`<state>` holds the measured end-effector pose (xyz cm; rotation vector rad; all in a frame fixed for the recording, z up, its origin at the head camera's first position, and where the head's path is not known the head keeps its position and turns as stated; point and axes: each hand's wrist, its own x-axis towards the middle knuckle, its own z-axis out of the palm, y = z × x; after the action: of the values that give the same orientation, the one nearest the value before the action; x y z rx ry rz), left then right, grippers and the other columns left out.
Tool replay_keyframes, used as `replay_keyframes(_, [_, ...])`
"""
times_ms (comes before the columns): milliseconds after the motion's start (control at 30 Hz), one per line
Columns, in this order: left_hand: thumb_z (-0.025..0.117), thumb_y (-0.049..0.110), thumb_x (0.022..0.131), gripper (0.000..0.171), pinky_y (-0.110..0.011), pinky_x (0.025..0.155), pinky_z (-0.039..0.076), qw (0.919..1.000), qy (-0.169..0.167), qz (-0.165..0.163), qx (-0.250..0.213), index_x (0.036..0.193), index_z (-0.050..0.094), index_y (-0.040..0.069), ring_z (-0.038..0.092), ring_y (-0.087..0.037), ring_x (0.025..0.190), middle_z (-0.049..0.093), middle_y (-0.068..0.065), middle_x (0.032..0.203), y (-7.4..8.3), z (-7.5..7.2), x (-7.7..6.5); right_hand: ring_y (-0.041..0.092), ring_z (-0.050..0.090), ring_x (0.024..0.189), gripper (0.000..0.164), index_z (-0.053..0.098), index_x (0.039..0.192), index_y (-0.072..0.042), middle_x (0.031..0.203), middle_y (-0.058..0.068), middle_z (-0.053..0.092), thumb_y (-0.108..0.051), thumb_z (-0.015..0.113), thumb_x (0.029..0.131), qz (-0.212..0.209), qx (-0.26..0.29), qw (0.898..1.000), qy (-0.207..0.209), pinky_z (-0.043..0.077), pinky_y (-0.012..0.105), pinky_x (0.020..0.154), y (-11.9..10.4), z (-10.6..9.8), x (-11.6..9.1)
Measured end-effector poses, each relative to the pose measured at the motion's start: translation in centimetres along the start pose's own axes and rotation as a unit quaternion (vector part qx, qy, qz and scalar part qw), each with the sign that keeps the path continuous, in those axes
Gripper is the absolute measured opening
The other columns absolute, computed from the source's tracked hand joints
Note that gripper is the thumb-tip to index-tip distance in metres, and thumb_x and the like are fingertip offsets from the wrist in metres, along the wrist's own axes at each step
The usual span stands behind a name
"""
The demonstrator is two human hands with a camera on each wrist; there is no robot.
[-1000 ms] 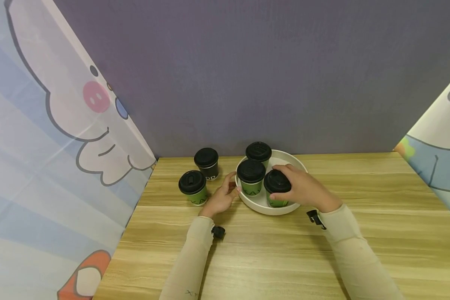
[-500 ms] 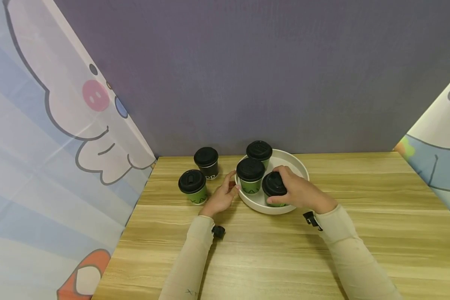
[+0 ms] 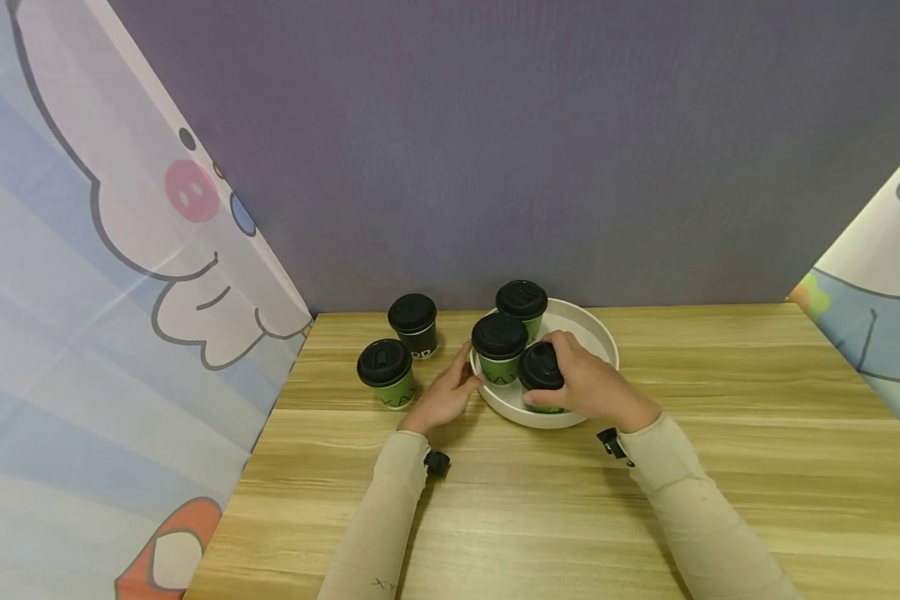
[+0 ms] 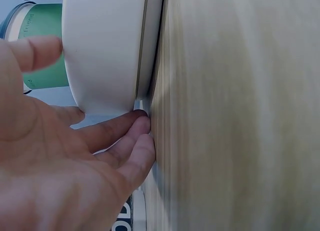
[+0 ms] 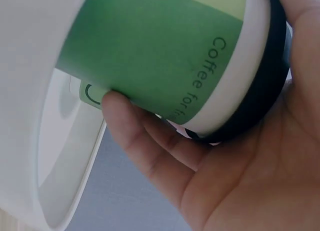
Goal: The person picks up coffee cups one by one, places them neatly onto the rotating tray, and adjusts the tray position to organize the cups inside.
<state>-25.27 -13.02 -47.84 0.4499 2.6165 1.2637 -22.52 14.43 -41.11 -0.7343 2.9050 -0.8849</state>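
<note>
My right hand (image 3: pixel 596 387) grips a lidded green paper coffee cup (image 3: pixel 540 365) in the front of a round white tray (image 3: pixel 588 329). Its fingers and thumb curl round the cup, and "Coffee for" shows on the green sleeve (image 5: pixel 150 51) in the right wrist view. On the tray's left side my left hand (image 3: pixel 441 400) touches the outer wall (image 4: pixel 102 51), thumb near the upper rim and fingertips low by the table. Two more black-lidded green cups stand in the tray: one on the left (image 3: pixel 499 337), another at the back (image 3: pixel 522 298).
Left of the tray stand a green cup (image 3: pixel 386 375) and a black cup (image 3: pixel 413 321), both lidded. A grey wall (image 3: pixel 495 150) rises behind the wooden table (image 3: pixel 540 508). A cartoon-printed cloth (image 3: pixel 105 333) hangs at the left.
My right hand has shifted left with its cup, close up to the left cup in the tray. The back cup has moved slightly right. My left hand stays at the tray's side.
</note>
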Motion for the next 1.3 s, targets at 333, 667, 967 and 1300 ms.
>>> replay_keyframes(333, [0.068,0.061,0.090,0.107,-0.056,0.122,0.030,0.9987,-0.023,-0.040,0.020,0.166,-0.002,0.033,0.030,-0.032,0.154,0.027,-0.007,0.169,0.0,0.1,0.1,0.036,0.068,0.100,0.091,0.039,0.141,0.000,0.130,0.025,0.056,-0.053,0.083,0.082,0.017,0.002,0.999,0.033,0.056,0.053,0.087,-0.8,1.0,0.2])
replay_keyframes(667, [0.078,0.062,0.082,0.121,-0.057,0.119,0.035,0.9983,-0.029,-0.043,0.026,0.164,-0.008,0.038,0.031,-0.034,0.154,0.021,-0.007,0.171,0.2,0.2,0.0,0.038,0.067,0.102,0.092,0.040,0.139,0.000,0.128,0.024,0.056,-0.060,0.080,0.082,0.042,-0.001,0.998,0.055,0.056,0.053,0.084,-1.6,1.8,0.5])
replay_keyframes(967, [0.078,0.064,0.081,0.124,-0.056,0.120,0.034,0.9987,-0.025,-0.038,0.022,0.166,-0.005,0.030,0.029,-0.033,0.154,0.020,-0.008,0.171,-0.1,0.3,0.2,0.043,0.066,0.111,0.098,0.039,0.148,-0.003,0.140,0.026,0.054,-0.076,0.061,0.087,0.065,-0.026,0.996,0.058,0.056,0.058,0.080,-1.9,2.2,0.7])
replay_keyframes(1300, [0.080,0.062,0.080,0.125,-0.052,0.124,0.029,0.9993,-0.020,-0.029,0.010,0.166,-0.004,0.029,0.027,-0.027,0.156,0.023,-0.007,0.171,-0.4,0.3,0.3,0.041,0.062,0.120,0.069,0.046,0.148,-0.003,0.142,0.022,0.057,-0.058,0.038,0.107,0.068,0.011,0.994,0.079,0.051,0.059,0.094,-0.7,0.2,0.7])
